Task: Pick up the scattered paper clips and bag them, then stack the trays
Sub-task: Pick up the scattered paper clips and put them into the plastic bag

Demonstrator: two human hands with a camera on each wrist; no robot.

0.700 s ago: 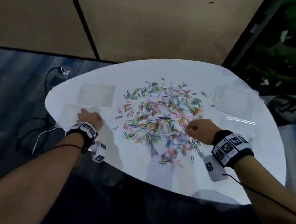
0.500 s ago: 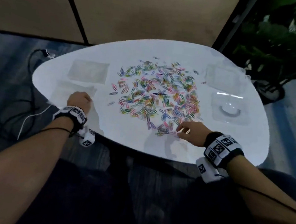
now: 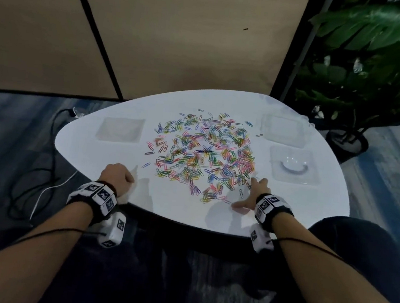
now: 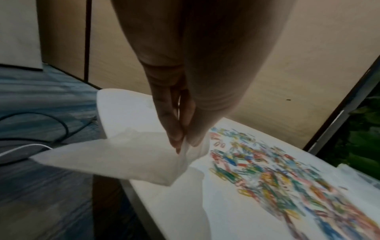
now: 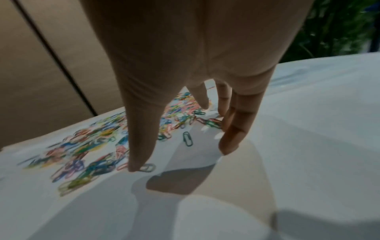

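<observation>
Since the earlier frames the right hand (image 3: 255,193) has spread from a loose curl to open fingers at the near right edge of the paper clips (image 3: 204,151), and the left hand (image 3: 117,176) has lifted its plastic bag (image 4: 127,155) off the table (image 3: 312,200). Now the left thumb and fingertips (image 4: 174,138) pinch a bunched corner of the thin, translucent bag, which hangs limp over the table's near left edge. The right hand holds nothing; its straight fingers (image 5: 232,136) and thumb rest on the tabletop with loose clips lying between them. Clips lie in a wide coloured heap at the table's middle. Three clear trays sit apart from it: one tray (image 3: 121,129) to the left, a far tray (image 3: 284,130) and a near tray (image 3: 293,165) to the right. Clips are likely light, hard and slippery on this glossy top, so raking them into a pile and scooping a handful should serve better than pinching singles. Such a floppy bag probably needs its mouth held open at the rim. Trays look stiff but thin; gripping them by their edges seems safest.
</observation>
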